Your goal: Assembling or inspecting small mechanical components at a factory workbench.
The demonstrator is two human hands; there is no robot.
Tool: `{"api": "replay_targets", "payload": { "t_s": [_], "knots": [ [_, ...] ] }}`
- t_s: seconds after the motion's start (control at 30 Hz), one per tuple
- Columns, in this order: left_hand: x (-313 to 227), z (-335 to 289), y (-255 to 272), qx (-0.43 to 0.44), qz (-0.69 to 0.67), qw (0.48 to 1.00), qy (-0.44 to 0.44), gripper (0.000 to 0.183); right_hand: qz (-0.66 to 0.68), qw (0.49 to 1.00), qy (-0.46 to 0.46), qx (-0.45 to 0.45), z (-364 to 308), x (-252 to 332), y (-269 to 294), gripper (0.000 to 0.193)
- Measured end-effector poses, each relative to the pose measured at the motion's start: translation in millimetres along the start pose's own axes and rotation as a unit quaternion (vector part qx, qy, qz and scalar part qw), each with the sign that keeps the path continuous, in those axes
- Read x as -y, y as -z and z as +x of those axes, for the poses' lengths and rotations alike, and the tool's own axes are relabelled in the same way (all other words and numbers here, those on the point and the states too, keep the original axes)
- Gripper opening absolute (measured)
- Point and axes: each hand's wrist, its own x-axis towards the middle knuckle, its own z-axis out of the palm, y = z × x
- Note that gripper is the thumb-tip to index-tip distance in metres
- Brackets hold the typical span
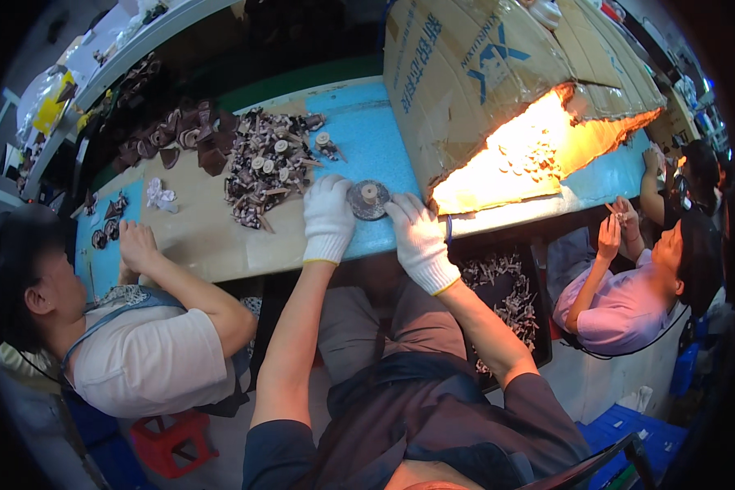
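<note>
Seen from above, a person in white gloves sits at a blue table (pixel 367 139). The left hand (pixel 328 216) and right hand (pixel 419 238) meet at a small dark round part (pixel 368 199) with a pale knob on top, resting on the table between them; fingertips of both hands touch its edges in a light pinch. A pile of parts (pixel 269 167) lies just beyond the left hand. A cardboard box (pixel 482 73) stands beyond the right hand. Two co-workers sit on either side.
</note>
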Motion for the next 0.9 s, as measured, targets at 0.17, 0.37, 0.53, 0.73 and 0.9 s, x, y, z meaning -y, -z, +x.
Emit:
{"api": "replay_targets", "payload": {
  "t_s": [0.17,0.37,0.53,0.73,0.9],
  "knots": [
    [5,8,-10,-0.025,0.014,0.998,-0.056,0.020,0.053,0.999,-0.012,-0.003,-12,5,53,0.035],
    [11,-2,-12,0.041,0.032,0.998,-0.029,0.022,0.040,0.971,-0.225,0.071,-172,-29,99,0.022],
    [5,1,-13,0.050,0.042,0.998,-0.023,0.025,-0.053,0.747,-0.589,0.303,-316,-76,139,0.036],
    [8,1,-12,0.042,0.042,0.998,-0.038,0.028,-0.074,0.800,-0.537,0.258,-294,-143,105,0.034],
    [5,3,-12,0.049,0.049,0.997,-0.031,0.029,-0.165,0.839,-0.346,0.386,-270,-176,52,0.045]
  ]
}}
